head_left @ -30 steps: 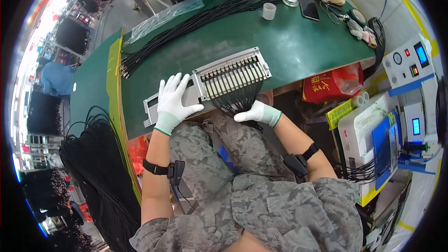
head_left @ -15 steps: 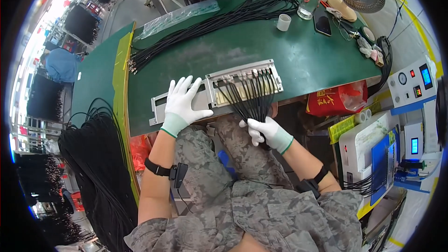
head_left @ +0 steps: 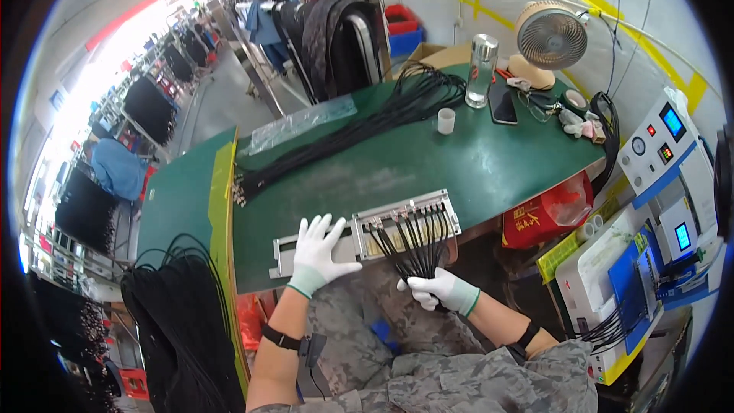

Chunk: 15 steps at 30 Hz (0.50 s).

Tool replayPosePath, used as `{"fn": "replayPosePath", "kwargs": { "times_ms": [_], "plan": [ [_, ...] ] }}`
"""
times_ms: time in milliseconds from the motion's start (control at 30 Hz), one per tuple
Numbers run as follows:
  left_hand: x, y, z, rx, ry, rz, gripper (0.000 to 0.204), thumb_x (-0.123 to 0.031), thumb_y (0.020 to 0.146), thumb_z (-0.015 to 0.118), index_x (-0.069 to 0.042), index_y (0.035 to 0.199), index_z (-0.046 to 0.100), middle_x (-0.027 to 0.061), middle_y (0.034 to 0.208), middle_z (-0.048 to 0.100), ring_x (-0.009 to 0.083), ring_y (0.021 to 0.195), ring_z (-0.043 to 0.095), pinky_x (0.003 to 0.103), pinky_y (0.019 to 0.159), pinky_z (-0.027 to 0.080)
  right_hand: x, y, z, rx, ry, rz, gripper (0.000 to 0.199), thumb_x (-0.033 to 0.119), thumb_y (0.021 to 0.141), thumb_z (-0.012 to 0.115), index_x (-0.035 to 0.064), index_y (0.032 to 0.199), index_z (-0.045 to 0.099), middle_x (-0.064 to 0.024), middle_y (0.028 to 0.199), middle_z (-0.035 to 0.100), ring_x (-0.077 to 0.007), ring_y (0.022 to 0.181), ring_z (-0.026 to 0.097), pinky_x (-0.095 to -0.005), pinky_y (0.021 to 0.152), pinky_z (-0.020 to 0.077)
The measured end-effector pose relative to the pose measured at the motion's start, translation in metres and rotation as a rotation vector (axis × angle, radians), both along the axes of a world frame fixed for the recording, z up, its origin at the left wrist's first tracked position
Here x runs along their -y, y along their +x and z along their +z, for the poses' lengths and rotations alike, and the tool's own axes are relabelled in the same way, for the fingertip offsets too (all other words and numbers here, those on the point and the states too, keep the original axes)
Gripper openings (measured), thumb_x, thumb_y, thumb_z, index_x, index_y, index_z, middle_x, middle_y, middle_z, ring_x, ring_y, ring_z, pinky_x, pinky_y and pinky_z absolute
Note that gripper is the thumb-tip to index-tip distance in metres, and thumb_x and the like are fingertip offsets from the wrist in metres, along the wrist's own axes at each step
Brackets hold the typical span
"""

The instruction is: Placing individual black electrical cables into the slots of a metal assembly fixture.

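Observation:
Both hands wear white gloves with green cuffs. My left hand [head_left: 318,252] lies flat with fingers spread on the left part of a metal fixture [head_left: 281,258] at the table's near edge. Several black cables [head_left: 417,239] run from the slotted right part of the fixture [head_left: 451,222], where their metal ends sit side by side. Below the edge, my right hand [head_left: 440,291] is closed around the gathered bunch of these cables. What lies under my left palm is hidden.
On the green table [head_left: 367,160] lie a long bundle of black cables [head_left: 321,149], a plastic bag [head_left: 302,124], a white cup [head_left: 446,120], a glass bottle [head_left: 480,73] and a phone [head_left: 503,104]. A fan [head_left: 552,34] stands far right. Black cables [head_left: 180,329] hang at left; machines [head_left: 665,153] stand right.
The view has tilted up, so the table and hands appear lower and more of the room shows. Both hands keep their places at the fixture and the cables.

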<state>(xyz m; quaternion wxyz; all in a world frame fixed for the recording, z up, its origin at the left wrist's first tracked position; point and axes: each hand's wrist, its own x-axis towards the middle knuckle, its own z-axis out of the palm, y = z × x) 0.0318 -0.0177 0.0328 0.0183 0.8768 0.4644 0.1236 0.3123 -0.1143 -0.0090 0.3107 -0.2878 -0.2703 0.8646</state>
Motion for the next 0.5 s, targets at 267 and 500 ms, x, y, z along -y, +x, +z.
{"fn": "replayPosePath", "kwargs": {
  "times_ms": [267,500],
  "plan": [
    [-0.011,-0.004,0.0,0.009,0.0,0.072,0.098,-0.061,0.061,0.075,-0.008,0.138,0.046,0.0233,0.139,0.043,0.0407,0.133,0.036,0.054,0.114,0.017,0.044,0.035,0.011,0.037,0.206,0.148,0.035,0.029,0.093,0.06,-0.0018,0.111,0.061,0.002,0.059,0.047,-0.0073,0.048,0.041,-0.0239,0.046,0.0323],
    [0.057,0.063,0.052,0.554,-0.607,-0.521,0.087,-0.044,0.076,0.073,-0.001,0.142,0.035,0.0183,0.139,0.042,0.0344,0.128,0.04,0.046,0.11,0.027,0.044,0.053,0.07,0.167,0.287,0.063,0.034,0.026,0.09,0.065,-0.0026,0.107,0.062,-0.0005,0.063,0.052,-0.0088,0.05,0.046,-0.0237,0.048,0.036]
  ]
}}
